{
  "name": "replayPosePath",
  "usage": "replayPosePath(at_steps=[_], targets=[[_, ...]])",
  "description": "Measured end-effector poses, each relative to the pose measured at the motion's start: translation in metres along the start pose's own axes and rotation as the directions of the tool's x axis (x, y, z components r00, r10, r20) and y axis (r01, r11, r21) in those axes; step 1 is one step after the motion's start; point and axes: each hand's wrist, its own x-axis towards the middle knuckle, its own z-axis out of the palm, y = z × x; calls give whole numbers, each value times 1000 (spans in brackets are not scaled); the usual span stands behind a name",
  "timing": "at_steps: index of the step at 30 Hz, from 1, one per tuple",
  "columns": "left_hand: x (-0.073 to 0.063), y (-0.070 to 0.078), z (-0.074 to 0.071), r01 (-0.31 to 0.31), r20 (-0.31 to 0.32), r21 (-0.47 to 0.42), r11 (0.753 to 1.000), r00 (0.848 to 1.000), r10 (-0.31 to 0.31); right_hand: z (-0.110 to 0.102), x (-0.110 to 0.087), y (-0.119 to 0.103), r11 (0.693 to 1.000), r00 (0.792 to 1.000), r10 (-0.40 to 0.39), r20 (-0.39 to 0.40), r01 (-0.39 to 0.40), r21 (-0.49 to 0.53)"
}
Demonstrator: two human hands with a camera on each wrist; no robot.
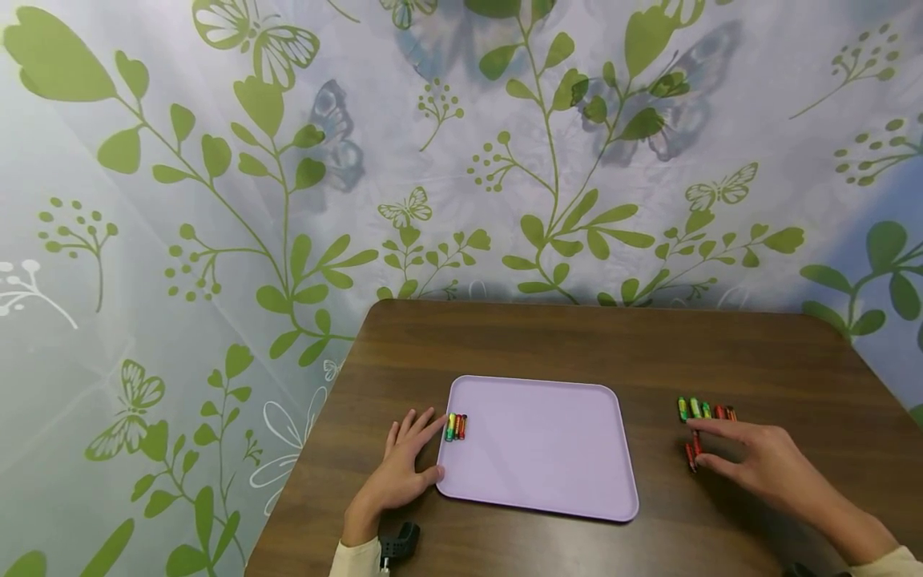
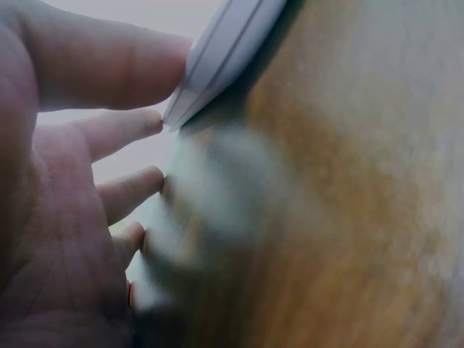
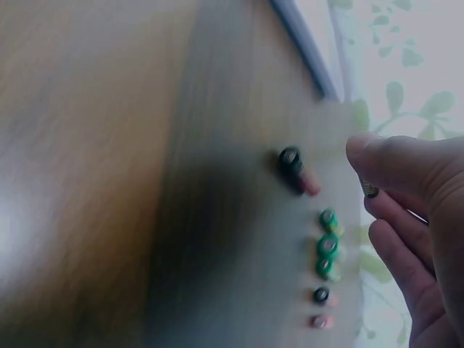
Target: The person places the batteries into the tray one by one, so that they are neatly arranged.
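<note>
My left hand [image 1: 402,466] is spread at the left edge of a lilac tray [image 1: 541,449], its thumb and fingertips at the rim. In the left wrist view the thumb touches the tray's side. Several small green and red batteries [image 1: 456,427] lie side by side inside the tray by that edge. Right of the tray, my right hand [image 1: 757,457] pinches a small red battery [image 1: 696,441] between thumb and fingers; its dark end [image 3: 370,190] shows in the right wrist view. Another red battery [image 1: 690,458] lies on the table close to the thumb.
Beyond the right hand, a row of several green and red batteries [image 1: 695,408] lies on the brown wooden table [image 1: 577,336]. A hanging cloth [image 1: 461,200] printed with leaves and butterflies stands behind the table's far edge.
</note>
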Motion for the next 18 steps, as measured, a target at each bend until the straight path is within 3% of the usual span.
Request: replayPosePath(at_steps=[6,9,18], targets=[[-1,-14,5,-74,-36,-36,997,997,72,3,14,-16,999,999,-16,33,14,48],[-1,-11,4,-78,-34,-38,996,997,76,7,22,-22,997,999,-43,33,40,68],[-1,7,-4,57,33,52,997,998,-58,25,48,-42,982,994,-106,-7,105,154]])
